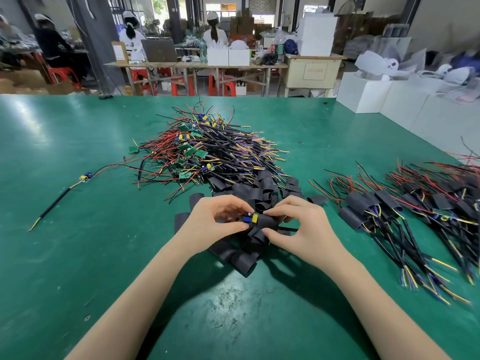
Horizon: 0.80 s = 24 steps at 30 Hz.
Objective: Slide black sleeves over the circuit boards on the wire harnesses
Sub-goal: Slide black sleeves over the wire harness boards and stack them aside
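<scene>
My left hand [217, 220] pinches a small circuit board [251, 218] with blue and yellow parts. My right hand [302, 224] grips a black sleeve [268, 221] whose mouth sits at the board's right end, partly over it. The harness cable [288, 229] runs out to the right under my right fingers. Loose black sleeves [246, 253] lie heaped beneath and behind both hands. A tangled pile of bare harnesses [207, 149] with green boards lies further back on the green table [78, 255].
Sleeved harnesses [405, 211] lie in a pile at the right. One single harness [85, 177] lies alone at the left. White boxes [368, 92] stand at the table's far right corner. People sit at benches beyond the table.
</scene>
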Available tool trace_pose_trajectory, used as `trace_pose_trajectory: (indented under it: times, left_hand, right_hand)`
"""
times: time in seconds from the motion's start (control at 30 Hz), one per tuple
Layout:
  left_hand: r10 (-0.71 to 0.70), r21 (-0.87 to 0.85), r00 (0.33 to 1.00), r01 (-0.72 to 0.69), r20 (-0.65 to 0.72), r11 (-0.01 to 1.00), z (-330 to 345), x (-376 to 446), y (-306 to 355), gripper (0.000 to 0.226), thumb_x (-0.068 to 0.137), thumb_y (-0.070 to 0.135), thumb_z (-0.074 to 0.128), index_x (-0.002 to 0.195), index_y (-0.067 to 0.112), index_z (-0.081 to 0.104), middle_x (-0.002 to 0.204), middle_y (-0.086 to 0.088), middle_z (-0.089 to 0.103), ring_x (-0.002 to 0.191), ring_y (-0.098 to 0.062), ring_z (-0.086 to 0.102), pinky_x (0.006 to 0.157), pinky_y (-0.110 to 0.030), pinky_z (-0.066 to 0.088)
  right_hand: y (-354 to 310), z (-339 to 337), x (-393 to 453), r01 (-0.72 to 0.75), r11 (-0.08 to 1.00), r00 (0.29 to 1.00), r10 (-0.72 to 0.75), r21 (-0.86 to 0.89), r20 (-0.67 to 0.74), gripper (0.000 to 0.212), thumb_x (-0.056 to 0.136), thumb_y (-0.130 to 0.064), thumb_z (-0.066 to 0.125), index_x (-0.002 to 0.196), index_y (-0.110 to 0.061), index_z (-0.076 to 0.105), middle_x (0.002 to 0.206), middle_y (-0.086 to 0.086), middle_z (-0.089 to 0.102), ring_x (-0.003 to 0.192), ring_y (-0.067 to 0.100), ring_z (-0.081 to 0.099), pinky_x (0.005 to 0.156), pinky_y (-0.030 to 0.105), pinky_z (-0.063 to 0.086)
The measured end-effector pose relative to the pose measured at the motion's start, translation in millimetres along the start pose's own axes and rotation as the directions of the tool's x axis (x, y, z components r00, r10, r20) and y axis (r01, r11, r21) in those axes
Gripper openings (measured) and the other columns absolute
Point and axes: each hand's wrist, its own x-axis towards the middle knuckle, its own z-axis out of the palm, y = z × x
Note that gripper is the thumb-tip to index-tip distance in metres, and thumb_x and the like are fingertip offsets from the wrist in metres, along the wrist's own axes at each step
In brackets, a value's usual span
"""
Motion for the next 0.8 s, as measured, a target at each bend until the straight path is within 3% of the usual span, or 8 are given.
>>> trace_pose_trajectory:
  times: [0.23,0.37,0.5,0.67,0.8]
  left_hand:
    - [-0.024,-0.04,1.0,0.025,0.014,0.999,1.1,-0.1,-1.3,0.032,0.076,-0.012,0.073,0.092,0.016,0.071,0.089,0.001,0.074,0.082,-0.01,0.068,0.08,-0.02,0.052]
    - [-0.013,-0.066,1.0,0.014,0.027,0.998,1.1,-0.5,-1.5,0.031,0.077,-0.015,0.071,0.092,0.013,0.07,0.091,-0.003,0.074,0.083,-0.012,0.068,0.082,-0.021,0.053]
    - [-0.036,-0.059,0.999,0.037,0.019,0.998,-0.5,0.2,-2.9,0.03,0.077,-0.005,0.076,0.101,0.011,0.067,0.1,-0.005,0.073,0.09,-0.013,0.067,0.086,-0.024,0.053]
    - [-0.047,-0.059,0.998,0.045,-0.039,0.997,-0.6,2.0,-5.1,0.02,0.077,0.001,0.078,0.092,0.011,0.069,0.091,-0.005,0.074,0.083,-0.01,0.068,0.081,-0.021,0.053]
    - [-0.022,-0.073,0.999,0.02,-0.025,0.997,-0.3,1.3,-5.2,0.024,0.075,-0.003,0.079,0.089,0.015,0.07,0.088,-0.001,0.074,0.08,-0.01,0.068,0.078,-0.018,0.052]
  right_hand:
    - [0.1,2.6,-0.4,0.022,1.0,1.0,-0.022,-0.003,0.006,0.027,0.069,-0.02,0.084,0.094,-0.018,0.075,0.084,-0.004,0.064,0.072,0.01,0.058,0.07,0.025,0.048]
    - [-1.2,4.5,-1.0,0.006,1.0,1.0,-0.007,0.01,0.026,0.025,0.071,-0.022,0.083,0.095,-0.019,0.076,0.083,-0.005,0.064,0.073,0.011,0.059,0.071,0.026,0.049]
    - [-2.5,2.6,-0.1,0.012,1.0,1.0,-0.012,-0.005,-0.006,0.024,0.07,-0.02,0.082,0.093,-0.017,0.076,0.083,-0.004,0.064,0.072,0.008,0.058,0.071,0.024,0.048]
    - [-3.4,2.6,-1.8,0.029,0.999,0.999,-0.03,-0.036,-0.039,0.026,0.071,-0.018,0.082,0.096,-0.012,0.076,0.086,-0.003,0.065,0.075,0.004,0.057,0.074,0.017,0.046]
    - [-2.8,5.1,-3.5,0.046,0.997,0.998,-0.049,-0.068,-0.035,0.028,0.071,-0.017,0.082,0.098,-0.01,0.076,0.089,-0.001,0.065,0.077,0.009,0.061,0.075,0.02,0.048]
